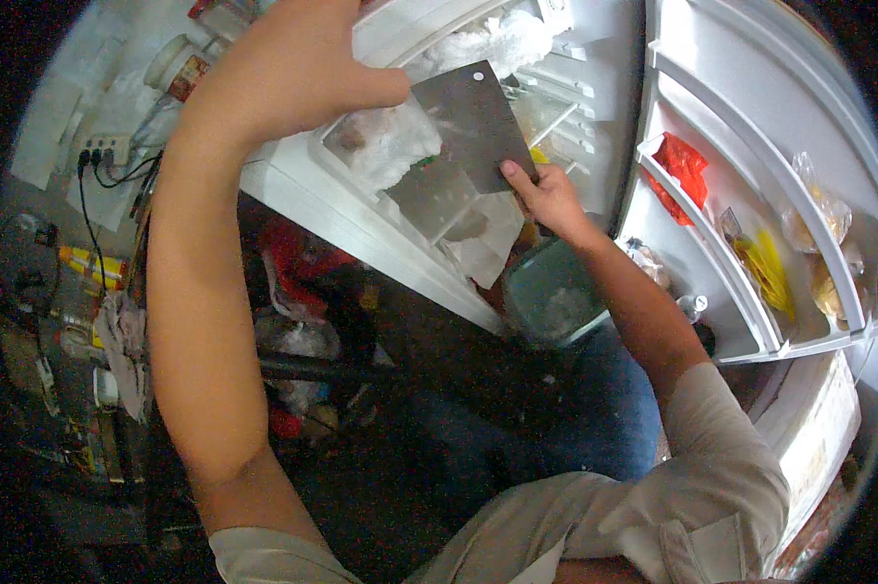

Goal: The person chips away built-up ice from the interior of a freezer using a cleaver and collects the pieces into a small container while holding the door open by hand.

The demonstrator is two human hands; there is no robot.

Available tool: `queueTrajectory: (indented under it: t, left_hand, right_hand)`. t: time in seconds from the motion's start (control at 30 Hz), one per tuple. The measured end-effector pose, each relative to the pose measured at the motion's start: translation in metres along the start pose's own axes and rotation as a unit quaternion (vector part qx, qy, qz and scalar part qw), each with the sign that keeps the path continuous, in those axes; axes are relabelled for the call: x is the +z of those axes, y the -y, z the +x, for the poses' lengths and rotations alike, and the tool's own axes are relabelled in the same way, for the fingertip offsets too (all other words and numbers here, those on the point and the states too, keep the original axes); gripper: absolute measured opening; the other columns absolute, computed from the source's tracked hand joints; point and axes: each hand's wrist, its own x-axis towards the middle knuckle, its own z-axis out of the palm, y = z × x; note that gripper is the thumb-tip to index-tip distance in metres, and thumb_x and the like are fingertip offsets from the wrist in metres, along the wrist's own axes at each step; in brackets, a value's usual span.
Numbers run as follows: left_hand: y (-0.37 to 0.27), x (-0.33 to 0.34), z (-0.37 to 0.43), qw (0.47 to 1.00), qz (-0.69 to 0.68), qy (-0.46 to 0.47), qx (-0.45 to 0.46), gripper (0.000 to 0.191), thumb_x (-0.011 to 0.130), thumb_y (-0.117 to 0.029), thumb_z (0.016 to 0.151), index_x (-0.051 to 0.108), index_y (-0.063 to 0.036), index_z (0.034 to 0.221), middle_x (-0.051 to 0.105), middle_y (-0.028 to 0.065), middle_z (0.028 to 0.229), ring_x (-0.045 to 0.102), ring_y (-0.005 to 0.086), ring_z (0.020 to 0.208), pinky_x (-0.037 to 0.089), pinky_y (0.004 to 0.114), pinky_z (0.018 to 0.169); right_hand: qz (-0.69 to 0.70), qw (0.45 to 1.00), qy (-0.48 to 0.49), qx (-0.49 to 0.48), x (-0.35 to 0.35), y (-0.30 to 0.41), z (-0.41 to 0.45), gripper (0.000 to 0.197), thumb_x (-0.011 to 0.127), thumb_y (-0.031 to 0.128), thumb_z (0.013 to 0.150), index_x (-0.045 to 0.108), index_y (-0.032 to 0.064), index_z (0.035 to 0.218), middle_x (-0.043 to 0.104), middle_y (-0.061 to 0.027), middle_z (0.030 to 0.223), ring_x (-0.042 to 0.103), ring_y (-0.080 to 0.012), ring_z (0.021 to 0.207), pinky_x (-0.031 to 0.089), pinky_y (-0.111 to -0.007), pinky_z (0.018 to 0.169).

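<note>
My right hand [548, 193] grips a flat, dark rectangular plate [468, 124] by its lower right corner, thumb on top. It looks like a cleaver blade, with a pale round spot near its upper corner. The plate is held over the open compartment of a white refrigerator [380, 233]. My left hand [322, 66] is raised at the top of the view, thumb pointing right. Its fingers run out of the picture, so any grip is hidden. Below the left thumb is a white plastic bag [395, 139], and lower down sits a crumpled pale sheet [486, 233].
The refrigerator door [745, 197] stands open on the right; its racks hold a red bag [679, 175] and a yellow bag [767, 274]. A translucent bin [555, 292] is below my right wrist. Frosty white material [497, 36] lies at the back. Left are a power strip [107, 148] and a jar [176, 66].
</note>
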Motion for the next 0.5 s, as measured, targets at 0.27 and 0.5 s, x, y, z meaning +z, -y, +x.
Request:
queueTrajectory:
  t: [0.27, 0.5]
  left_hand:
    - [0.033, 0.007, 0.016, 1.000, -0.011, 0.024, -0.008, 0.078, 0.077, -0.027, 0.069, 0.049, -0.0012, 0.137, 0.051, 0.0161, 0.123, 0.058, 0.0308, 0.114, 0.049, 0.037, 0.097]
    - [0.013, 0.005, 0.005, 0.999, 0.036, -0.001, -0.003, 0.076, 0.078, -0.026, 0.069, 0.049, -0.0009, 0.135, 0.052, 0.0172, 0.122, 0.058, 0.0322, 0.114, 0.049, 0.038, 0.097]
  right_hand:
    - [0.070, 0.996, 0.006, -0.060, 0.007, -0.014, 0.027, 0.046, 0.065, 0.043, 0.099, 0.061, 0.0079, 0.071, 0.056, 0.0024, 0.058, 0.050, -0.0084, 0.050, 0.040, -0.028, 0.048]
    - [0.002, 0.999, 0.044, 0.010, 0.019, 0.003, 0.035, 0.048, 0.068, 0.048, 0.096, 0.057, 0.0080, 0.072, 0.054, 0.0002, 0.060, 0.048, -0.0099, 0.051, 0.037, -0.027, 0.049]
